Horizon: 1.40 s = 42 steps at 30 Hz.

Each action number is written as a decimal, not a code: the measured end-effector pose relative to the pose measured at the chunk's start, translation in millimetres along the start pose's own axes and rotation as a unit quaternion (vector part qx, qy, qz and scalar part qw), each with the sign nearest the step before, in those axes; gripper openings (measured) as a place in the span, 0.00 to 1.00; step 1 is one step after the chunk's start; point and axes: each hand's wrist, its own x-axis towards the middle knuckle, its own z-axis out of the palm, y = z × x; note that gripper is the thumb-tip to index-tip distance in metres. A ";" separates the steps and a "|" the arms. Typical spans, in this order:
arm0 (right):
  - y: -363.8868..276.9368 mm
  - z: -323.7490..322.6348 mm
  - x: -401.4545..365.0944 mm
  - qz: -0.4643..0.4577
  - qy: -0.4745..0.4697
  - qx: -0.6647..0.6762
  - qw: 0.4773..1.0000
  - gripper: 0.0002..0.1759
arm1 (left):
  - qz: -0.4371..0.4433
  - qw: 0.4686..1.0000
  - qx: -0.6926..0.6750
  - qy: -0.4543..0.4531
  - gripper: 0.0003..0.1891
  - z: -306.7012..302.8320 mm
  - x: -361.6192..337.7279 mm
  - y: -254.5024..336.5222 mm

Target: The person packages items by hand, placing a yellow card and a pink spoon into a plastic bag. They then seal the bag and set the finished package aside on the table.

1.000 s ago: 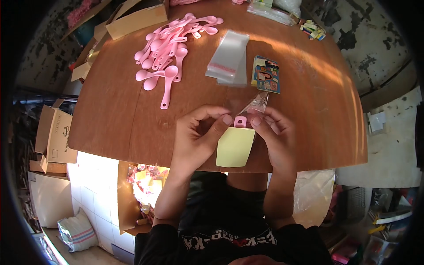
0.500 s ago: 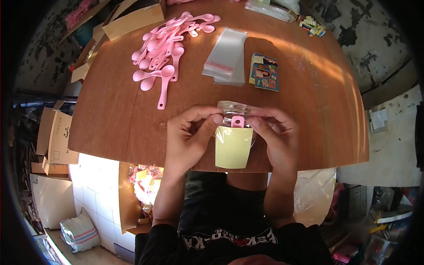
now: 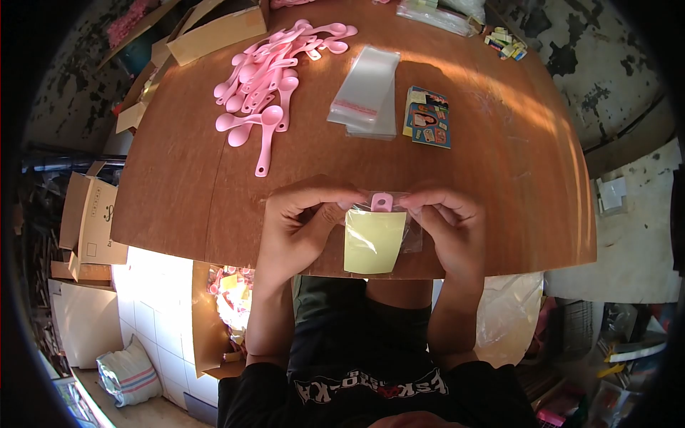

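Observation:
Between my hands, near the table's front edge, is a clear plastic bag (image 3: pixel 412 239) with a pale yellow card (image 3: pixel 374 242) inside. The handle end of a pink measuring spoon (image 3: pixel 382 202), with its hole, shows above the card; the rest of the spoon is hidden behind it. My left hand (image 3: pixel 303 221) pinches the bag's upper left corner between thumb and fingers. At the upper right corner, my right hand (image 3: pixel 449 225) pinches it the same way. The bag's top flap lies folded down between the fingertips.
Pink spoons (image 3: pixel 267 71) lie heaped at the back left of the wooden table (image 3: pixel 499 200). Flat clear bags (image 3: pixel 367 89) and a stack of printed cards (image 3: pixel 428 118) lie beyond my hands. An open carton (image 3: pixel 214 32) stands at the far left; a box of packed items (image 3: pixel 232 299) sits below the edge.
The bag's flap, held up above the spoon handle before, is now folded down. Both hands have shifted slightly, still pinching the top corners.

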 end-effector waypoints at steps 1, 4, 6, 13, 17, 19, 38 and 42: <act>-1.9 1.2 0.7 -0.009 -0.011 -0.010 1.000 0.09 | -0.006 1.000 -0.010 0.007 0.10 0.9 -0.3 0.5; -5.0 2.1 0.9 -0.023 -0.027 -0.029 0.999 0.10 | -0.022 0.999 -0.024 0.019 0.10 2.2 -0.3 1.5; -5.6 2.6 0.5 -0.027 -0.033 -0.037 0.998 0.10 | -0.032 0.999 -0.027 0.025 0.09 1.9 -0.4 2.8; -2.0 -1.8 1.7 -0.058 -0.043 -0.033 0.997 0.09 | -0.052 0.997 -0.054 0.018 0.07 2.3 -1.4 3.0; -4.1 9.8 -4.6 -0.040 -0.021 -0.010 0.999 0.09 | -0.064 0.997 -0.031 0.031 0.10 4.5 -4.2 6.7; -1.7 6.3 -6.1 -0.065 -0.043 -0.026 0.997 0.10 | -0.050 0.998 -0.024 0.018 0.10 -1.0 -8.2 7.9; -84.1 -56.5 -78.1 0.169 -0.281 -0.182 0.927 0.18 | -0.384 0.910 0.140 0.072 0.18 -86.1 -192.8 -31.8; -95.4 -62.2 -40.5 0.132 -0.301 -0.290 0.899 0.16 | -0.383 0.716 0.582 -0.041 0.36 -116.5 -256.3 -72.0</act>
